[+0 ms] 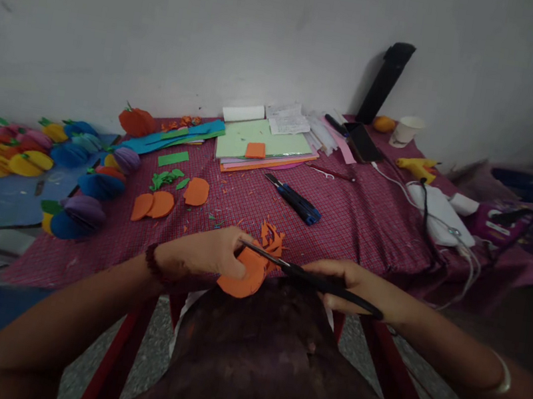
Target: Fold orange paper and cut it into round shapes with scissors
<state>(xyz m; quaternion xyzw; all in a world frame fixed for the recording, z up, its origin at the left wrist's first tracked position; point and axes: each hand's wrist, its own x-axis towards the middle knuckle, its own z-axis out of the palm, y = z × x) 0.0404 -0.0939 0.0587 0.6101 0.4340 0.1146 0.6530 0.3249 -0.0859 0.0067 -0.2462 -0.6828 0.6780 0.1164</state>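
My left hand (pixel 223 255) pinches a rounded orange paper piece (pixel 244 278) at the table's near edge. In my right hand (pixel 342 280) is a pair of black-handled scissors (pixel 308 275); their blades reach left along the top of the orange piece toward my left fingers. A small heap of orange paper scraps (pixel 271 239) lies just beyond the blades. Left of my hands are more rounded orange pieces (pixel 196 192), some overlapping. My palm and fingers partly hide the held piece.
A blue-black utility knife (pixel 293 198) lies mid-table. Behind it stands a stack of coloured sheets (pixel 240 138). Colourful paper fruits (pixel 102 181) fill the left side. At right are a phone (pixel 362 142), a paper cup (pixel 407 131), a yellow glue gun (pixel 418 167) and a white power strip (pixel 438 215) with cables.
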